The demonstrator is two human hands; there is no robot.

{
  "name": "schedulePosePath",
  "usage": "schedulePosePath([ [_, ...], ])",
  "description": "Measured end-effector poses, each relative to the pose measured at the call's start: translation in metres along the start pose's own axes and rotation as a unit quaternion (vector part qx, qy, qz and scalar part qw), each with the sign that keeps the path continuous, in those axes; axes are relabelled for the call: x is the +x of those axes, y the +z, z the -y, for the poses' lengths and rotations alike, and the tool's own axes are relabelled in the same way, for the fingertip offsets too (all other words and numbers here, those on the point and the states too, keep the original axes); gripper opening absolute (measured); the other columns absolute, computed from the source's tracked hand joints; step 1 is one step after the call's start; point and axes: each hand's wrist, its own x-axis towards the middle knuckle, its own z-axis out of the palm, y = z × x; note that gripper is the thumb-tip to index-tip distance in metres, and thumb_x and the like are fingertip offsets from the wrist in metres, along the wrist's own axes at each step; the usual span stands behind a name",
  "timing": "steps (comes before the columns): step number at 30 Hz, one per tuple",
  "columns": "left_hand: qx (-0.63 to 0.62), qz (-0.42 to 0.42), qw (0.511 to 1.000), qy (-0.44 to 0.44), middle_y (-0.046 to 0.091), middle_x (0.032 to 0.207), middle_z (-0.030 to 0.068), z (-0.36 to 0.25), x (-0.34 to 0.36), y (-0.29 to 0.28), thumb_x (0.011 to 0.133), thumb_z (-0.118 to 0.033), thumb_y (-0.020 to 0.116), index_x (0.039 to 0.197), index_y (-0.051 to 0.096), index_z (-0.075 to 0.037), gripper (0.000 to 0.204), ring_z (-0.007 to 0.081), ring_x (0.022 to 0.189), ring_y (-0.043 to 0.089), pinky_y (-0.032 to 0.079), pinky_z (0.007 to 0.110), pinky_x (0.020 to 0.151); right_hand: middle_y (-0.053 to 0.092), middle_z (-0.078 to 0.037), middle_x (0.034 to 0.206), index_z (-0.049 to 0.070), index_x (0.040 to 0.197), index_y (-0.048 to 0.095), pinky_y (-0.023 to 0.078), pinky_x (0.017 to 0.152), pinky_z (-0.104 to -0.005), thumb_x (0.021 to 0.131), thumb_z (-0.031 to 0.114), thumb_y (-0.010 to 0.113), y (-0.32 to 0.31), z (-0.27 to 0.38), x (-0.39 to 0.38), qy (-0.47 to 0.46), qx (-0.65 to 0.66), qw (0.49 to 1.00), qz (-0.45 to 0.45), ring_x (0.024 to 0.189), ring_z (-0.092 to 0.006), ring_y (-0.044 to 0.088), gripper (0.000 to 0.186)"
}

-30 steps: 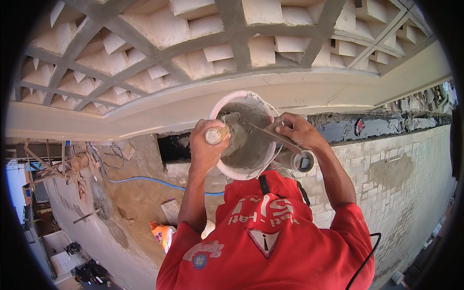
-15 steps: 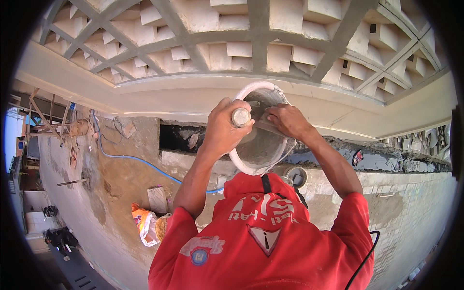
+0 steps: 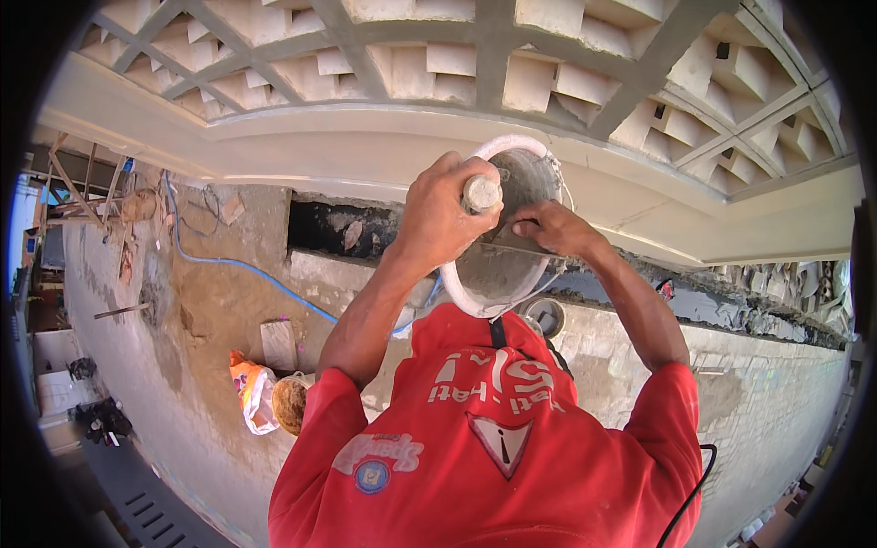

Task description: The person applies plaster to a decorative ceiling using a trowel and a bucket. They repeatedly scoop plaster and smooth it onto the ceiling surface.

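In front of my chest stands a round bucket (image 3: 512,144) with a thick pale rim and a wire handle, its inside coated with wet grey mortar (image 3: 496,276). My left hand (image 3: 440,212) is closed over the bucket's left side around a handle with a round, mortar-stained end (image 3: 481,192). It looks like a trowel handle; its blade is mostly hidden by the hand. Inside the bucket's right side, my right hand (image 3: 559,230) pinches a thin flat grey scraper (image 3: 516,243), tilted over the mortar.
A pale ledge (image 3: 311,155) under a wall of lattice blocks runs beyond the bucket. An open trench (image 3: 343,233) lies below it. A smaller bucket (image 3: 545,315) stands close to my body. On the left are a blue hose (image 3: 247,265), an orange-and-white sack (image 3: 251,393) and a block (image 3: 278,343).
Both hands have shifted slightly right relative to the view, along with the bucket. The right hand has moved closer to the left, and the scraper sits deeper in the bucket's middle.
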Motion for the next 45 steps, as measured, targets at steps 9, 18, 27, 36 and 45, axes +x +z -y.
schedulePosePath([
  [9,0.007,-0.01,1.0,-0.008,0.06,0.087,0.0098,0.002,-0.004,0.001,0.066,-0.003,0.077,0.094,0.064,-0.008,0.03,0.0273,0.08,0.061,0.047,0.035,0.074,0.069,-0.005,0.091,0.003,0.11,0.067,0.049,0.075,-0.0277,0.095,0.022,0.058,0.034,-0.025,-0.002,0.11,0.322,0.935,0.102,0.084,-0.0099,0.06,0.026],
  [18,-0.099,-0.056,0.989,-0.092,0.063,0.089,0.009,0.049,-0.007,-0.03,0.067,-0.001,0.075,0.093,0.062,-0.005,0.03,0.0205,0.081,0.062,0.049,0.033,0.074,0.067,-0.015,0.105,-0.004,0.121,0.057,0.06,0.07,-0.0319,0.089,0.003,0.058,0.067,-0.008,-0.043,0.132,0.797,0.59,0.018,0.083,-0.0195,0.07,0.032],
  [27,-0.169,-0.082,0.968,-0.169,0.062,0.089,0.006,0.117,-0.02,-0.114,0.073,0.008,0.07,0.097,0.059,-0.001,0.028,0.0112,0.079,0.06,0.05,0.025,0.07,0.061,-0.01,0.116,0.002,0.134,0.042,0.057,0.081,-0.0308,0.084,0.01,0.068,0.031,0.061,-0.027,-0.175,0.777,0.527,-0.298,0.096,-0.017,0.065,0.057],
  [36,-0.114,-0.041,0.978,-0.17,0.062,0.089,0.0082,0.19,-0.021,-0.184,0.072,0.008,0.069,0.097,0.059,0.0,0.029,0.015,0.082,0.061,0.05,0.028,0.075,0.056,-0.008,0.122,0.005,0.134,0.038,0.051,0.091,-0.0337,0.089,0.008,0.062,-0.002,0.093,0.097,-0.289,0.68,0.475,-0.478,0.109,-0.0162,0.058,0.052],
  [45,-0.14,-0.005,0.976,-0.169,0.062,0.088,0.0086,0.228,-0.014,-0.214,0.071,0.008,0.069,0.096,0.058,0.0,0.028,0.0152,0.08,0.062,0.05,0.028,0.074,0.056,-0.007,0.12,0.001,0.134,0.041,0.054,0.087,-0.0339,0.09,0.01,0.063,-0.016,0.124,0.158,-0.276,0.616,0.425,-0.603,0.107,-0.0165,0.059,0.05],
])
